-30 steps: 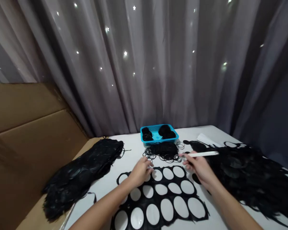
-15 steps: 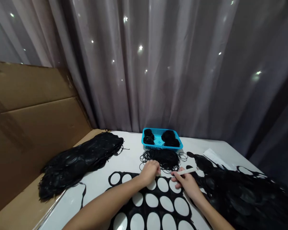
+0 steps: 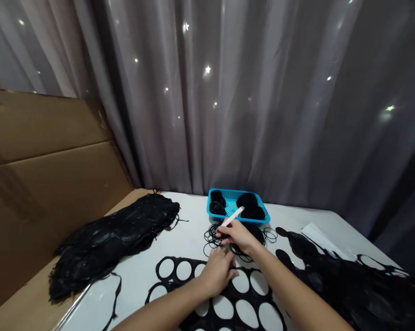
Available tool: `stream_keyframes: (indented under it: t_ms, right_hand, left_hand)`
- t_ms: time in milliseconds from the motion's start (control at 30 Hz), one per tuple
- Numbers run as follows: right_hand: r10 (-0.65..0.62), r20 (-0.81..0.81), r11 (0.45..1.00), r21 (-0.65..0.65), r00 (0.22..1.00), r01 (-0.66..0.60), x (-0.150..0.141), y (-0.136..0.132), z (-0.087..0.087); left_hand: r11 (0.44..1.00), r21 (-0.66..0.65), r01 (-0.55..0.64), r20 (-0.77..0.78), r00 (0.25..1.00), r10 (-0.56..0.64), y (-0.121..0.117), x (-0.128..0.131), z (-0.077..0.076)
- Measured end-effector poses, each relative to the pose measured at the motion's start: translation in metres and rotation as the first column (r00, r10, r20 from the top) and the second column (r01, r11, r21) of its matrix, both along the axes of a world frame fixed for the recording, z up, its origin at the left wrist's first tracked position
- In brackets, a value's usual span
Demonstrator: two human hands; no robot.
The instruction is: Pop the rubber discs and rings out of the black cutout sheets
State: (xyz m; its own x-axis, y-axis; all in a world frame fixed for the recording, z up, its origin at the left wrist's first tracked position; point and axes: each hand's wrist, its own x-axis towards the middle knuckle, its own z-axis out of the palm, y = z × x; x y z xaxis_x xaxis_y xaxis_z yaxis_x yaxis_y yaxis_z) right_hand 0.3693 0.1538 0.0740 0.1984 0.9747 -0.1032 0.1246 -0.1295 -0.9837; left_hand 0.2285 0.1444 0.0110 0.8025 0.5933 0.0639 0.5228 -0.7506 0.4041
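A black rubber sheet (image 3: 180,272) with round punched holes lies on the white table (image 3: 141,271) in front of me. My left hand (image 3: 218,271) rests palm down on its upper edge, fingers curled loosely, pressing the sheet. My right hand (image 3: 238,235) is closed round a white stick (image 3: 233,216) and hovers over a loose pile of thin black rings (image 3: 212,236). The stick's free end points up toward a blue basket (image 3: 232,205) that holds bundles of black rings.
A heap of black punched sheets (image 3: 107,241) lies at the left, beside brown cardboard (image 3: 38,184). Another black heap (image 3: 348,285) covers the right side, with a white paper strip (image 3: 319,235) behind it. A grey curtain hangs behind the table.
My right hand moved left and forward with the white stick, from the sheet's edge to the ring pile. My left hand slid slightly toward me on the sheet.
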Motion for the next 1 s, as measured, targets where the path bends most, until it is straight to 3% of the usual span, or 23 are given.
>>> stream_keyframes:
  t_ms: [100,200,333,433,500,633,700,833,1000]
  right_hand:
    - [-0.067,0.164,0.997,-0.013,0.984,0.07,-0.001,0.024,-0.01]
    - [-0.146,0.31,0.989,0.061,0.94,0.133,0.016,0.02,-0.014]
    - [-0.269,0.44,0.959,0.202,0.857,0.197,0.043,-0.022,-0.011]
    - [-0.344,0.541,0.936,0.262,0.767,0.235,0.051,-0.064,-0.025]
    - [-0.333,0.711,0.941,0.291,0.619,0.173,0.049,-0.086,-0.042]
    - [-0.187,0.961,0.981,0.194,0.204,-0.011,0.04,-0.104,-0.072]
    - [-0.104,0.989,0.994,0.106,0.103,-0.016,0.038,-0.104,-0.078]
    - [0.04,0.993,0.998,-0.044,0.11,0.035,0.043,-0.102,-0.08]
    - [0.007,0.994,0.996,-0.016,0.109,0.084,0.059,-0.098,-0.071]
  left_hand:
    - [1.0,-0.001,-0.02,0.0,1.0,0.02,0.003,-0.004,-0.002]
    - [1.0,0.004,-0.003,0.006,1.0,0.003,0.012,-0.019,0.001]
    - [1.0,0.013,-0.002,0.003,1.0,0.002,0.029,-0.056,0.013]
    - [0.996,0.045,-0.077,-0.039,0.996,0.079,0.042,-0.087,0.022]
    - [0.991,0.069,-0.115,-0.075,0.99,0.12,0.049,-0.104,0.025]
    - [0.996,0.063,-0.057,-0.126,0.99,0.065,0.055,-0.123,0.031]
    - [0.999,0.051,-0.018,-0.139,0.99,0.025,0.055,-0.127,0.034]
    - [0.999,0.044,0.028,-0.147,0.989,-0.022,0.053,-0.127,0.037]
    - [0.996,0.084,0.024,-0.155,0.988,-0.011,0.057,-0.117,0.036]
